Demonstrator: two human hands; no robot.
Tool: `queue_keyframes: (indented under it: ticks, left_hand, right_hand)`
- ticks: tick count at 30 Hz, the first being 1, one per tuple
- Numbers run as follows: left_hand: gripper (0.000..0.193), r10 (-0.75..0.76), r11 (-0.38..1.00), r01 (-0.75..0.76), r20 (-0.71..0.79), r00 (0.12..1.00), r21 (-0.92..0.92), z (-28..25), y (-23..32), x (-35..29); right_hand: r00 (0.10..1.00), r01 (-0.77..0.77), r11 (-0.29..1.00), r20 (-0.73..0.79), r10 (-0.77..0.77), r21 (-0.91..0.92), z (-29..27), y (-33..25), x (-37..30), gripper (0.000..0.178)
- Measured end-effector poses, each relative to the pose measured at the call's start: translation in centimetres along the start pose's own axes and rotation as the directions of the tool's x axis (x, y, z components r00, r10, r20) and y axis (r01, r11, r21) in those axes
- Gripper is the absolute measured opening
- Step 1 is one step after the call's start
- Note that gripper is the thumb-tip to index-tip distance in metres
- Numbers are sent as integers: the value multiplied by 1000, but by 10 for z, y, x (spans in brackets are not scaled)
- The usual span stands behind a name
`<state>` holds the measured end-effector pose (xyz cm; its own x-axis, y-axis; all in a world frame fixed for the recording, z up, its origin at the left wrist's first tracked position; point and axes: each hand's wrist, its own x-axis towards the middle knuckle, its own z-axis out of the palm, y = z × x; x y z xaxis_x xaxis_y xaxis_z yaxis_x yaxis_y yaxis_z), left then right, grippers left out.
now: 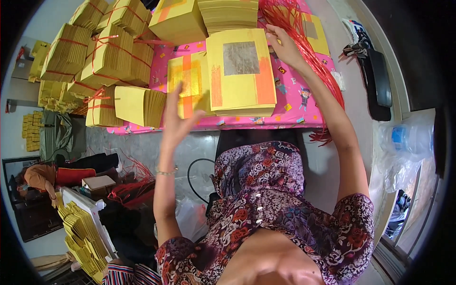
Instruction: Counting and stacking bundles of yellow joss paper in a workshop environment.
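Right fingers: the right hand (284, 46) reaches to the far edge of the counter (294, 111), its fingers pinching at the red strings (308, 52) that lie in a long bundle by the far right corner; whether a single strand is caught I cannot tell.
Left fingers: the left hand (176, 121) hangs raised and spread over the near edge, released, gripping nothing, just in front of the gold-foil sheet stack (190, 85).
Stack in hand: the yellow paper stack (242, 76), its top sheet bearing a silver square and orange bands, lies squared near the middle of the near edge, between both hands.
Doing it well: in my judgement, one strand should be drawn free of the bundle without dragging the rest, while the free hand steadies the stack so its edges stay flush.
Tied bundles: bound paper bundles (109, 57), each crossed with red string, are piled at the left end of the counter.
Containers: a clear plastic bag (403, 147) sits off the right side, contents unclear; no box or tray on the counter.
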<state>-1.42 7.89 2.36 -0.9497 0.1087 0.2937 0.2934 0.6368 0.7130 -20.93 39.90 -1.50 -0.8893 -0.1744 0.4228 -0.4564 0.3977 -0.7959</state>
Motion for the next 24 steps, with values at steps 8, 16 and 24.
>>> queue_keyframes:
  ticks: [8,16,24]
  left_hand:
    - [111,-85,973,109,123,989,-205,66,7,8]
    - [110,-90,981,111,134,987,-158,63,7,15]
    - [109,-78,980,102,139,987,-171,59,9,15]
  right_hand:
    - [982,-184,962,73,173,203,17,38,16,48]
    - [993,-66,995,107,58,80,27,32,27,45]
    - [989,-105,994,113,100,41,32,36,33,39]
